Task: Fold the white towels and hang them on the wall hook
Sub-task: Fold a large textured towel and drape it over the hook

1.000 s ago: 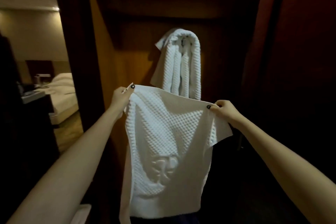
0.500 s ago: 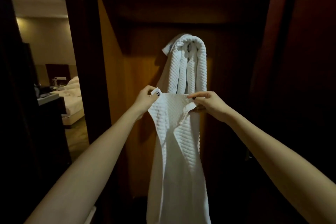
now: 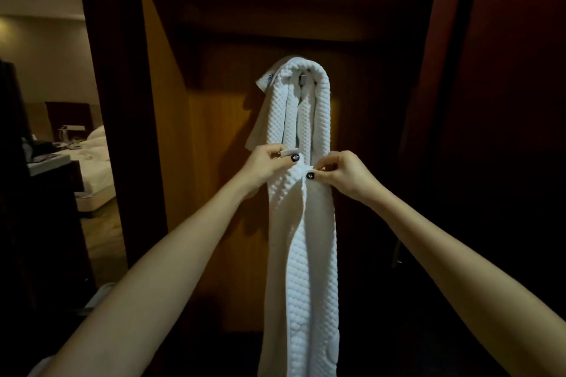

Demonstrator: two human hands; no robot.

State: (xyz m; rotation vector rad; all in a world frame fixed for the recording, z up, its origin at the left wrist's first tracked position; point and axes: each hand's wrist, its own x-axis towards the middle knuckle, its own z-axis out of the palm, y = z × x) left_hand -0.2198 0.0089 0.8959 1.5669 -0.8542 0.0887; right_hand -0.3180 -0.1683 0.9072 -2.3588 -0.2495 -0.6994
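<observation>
Through the head camera I am watching both hands working in the centre of the frame, very near to each other. The left hand is pinching one top corner of a white towel between the thumb and the curled fingers. The right hand is pinching the other top edge in the same way, just beside it. The towel is hanging straight down from these two grips as one long narrow strip, and it is reaching the bottom edge of the frame between my two forearms. Directly above the hands, a second white towel is hanging folded over the wall hook, of which only a small metal part is showing. Its lower ends are passing behind the fingers. Behind everything a wooden panel is standing, and a bed is showing at the left of the frame.
</observation>
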